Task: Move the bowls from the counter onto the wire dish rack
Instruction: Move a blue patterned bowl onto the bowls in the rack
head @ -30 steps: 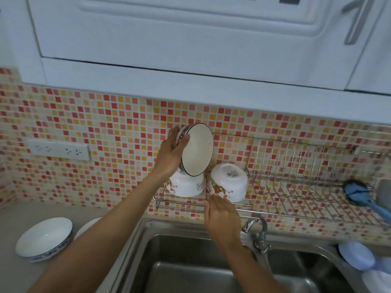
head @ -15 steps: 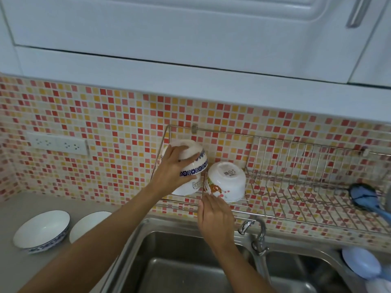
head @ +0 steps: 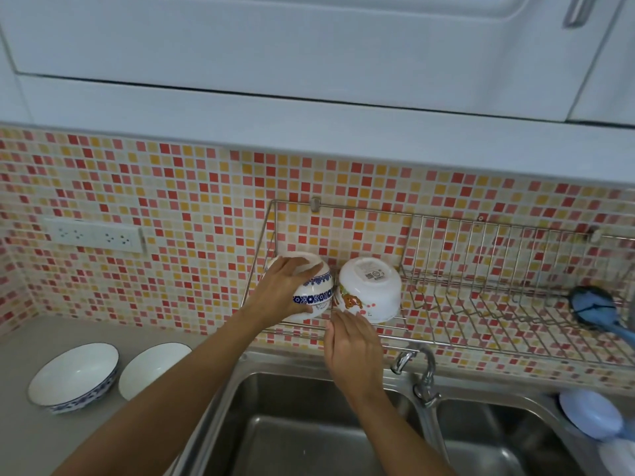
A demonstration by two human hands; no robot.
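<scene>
My left hand (head: 281, 290) grips a white bowl with blue bands (head: 318, 290), upside down on top of another white bowl at the left end of the wire dish rack (head: 481, 324). Beside it a white bowl with an orange picture (head: 372, 290) also lies upside down on the rack. My right hand (head: 354, 352) hovers at the rack's front edge, fingertips near that bowl, holding nothing. Two bowls stand upright on the grey counter at the lower left: a blue-patterned bowl (head: 74, 376) and a plain white bowl (head: 147, 369), partly behind my left arm.
A steel double sink (head: 309, 441) lies below the rack, with a tap (head: 422, 376) between the basins. A blue brush (head: 594, 307) rests at the rack's right end. Light blue dishes (head: 591, 417) sit at the lower right. A wall socket strip (head: 92, 235) is on the tiled wall.
My left hand turned the blue-banded bowl over from its tilted, raised position and lowered it onto the white bowl on the rack. My right hand stayed by the rack's front edge.
</scene>
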